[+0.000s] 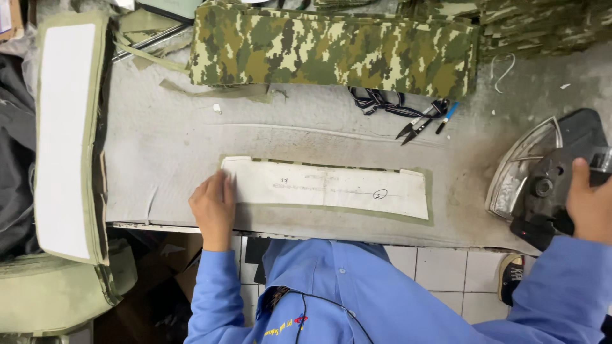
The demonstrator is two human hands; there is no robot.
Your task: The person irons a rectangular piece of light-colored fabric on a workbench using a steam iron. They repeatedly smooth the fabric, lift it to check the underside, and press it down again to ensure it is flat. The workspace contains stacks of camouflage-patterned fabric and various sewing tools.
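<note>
A long white paper template (331,187) lies on an olive fabric strip (431,197) near the front edge of the grey padded table (166,140). My left hand (213,209) rests flat on the template's left end, fingers together and pressing down. My right hand (590,202) grips the black handle of a steam iron (542,172), which stands tipped on its heel at the table's right end, its metal soleplate facing left.
A stack of camouflage fabric pieces (331,51) lies along the back. Thread snips (415,127) and a blue pen (446,117) sit beside black cords. White-faced olive strips (64,134) hang over a stack at the left. Tiled floor shows below.
</note>
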